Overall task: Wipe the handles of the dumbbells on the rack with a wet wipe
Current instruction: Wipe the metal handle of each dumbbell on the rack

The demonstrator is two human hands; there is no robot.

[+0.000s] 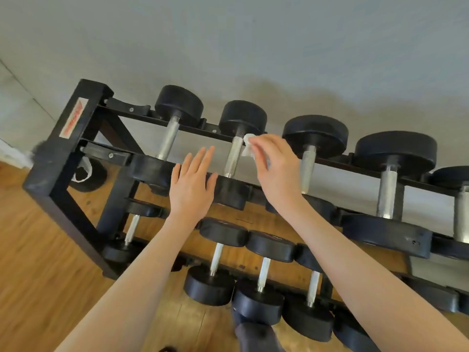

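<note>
While my right hand (272, 163) pinches the wet wipe (249, 146) between thumb and fingertips, the wipe sits bunched against the upper end of the second handle (234, 156) on the top row of the rack (63, 158), just below that dumbbell's far weight (243, 117). My left hand (193, 185) is flat with the fingers straight and together, holding nothing. Its fingertips reach over the near weight (229, 193) of the same dumbbell, just left of the handle; I cannot tell whether the palm is pressing on that weight or only hovering above it.

Several things could go wrong from here, as I judge it. The wipe is small and crumpled, gripped only at its edge, so a rough patch on the handle could drag it out of my pinch and drop it through the rack to the wooden floor (38, 288). It touches only one side of the bar, so the far side may stay unwiped unless I wrap it round. If I push hard along the bar, the dumbbell could roll in its cradle, and my left fingers lie close to where the weight meets the rail. The next handle (308, 171) to the right stands near my right wrist, so a wide stroke could knock my knuckles against it.
</note>
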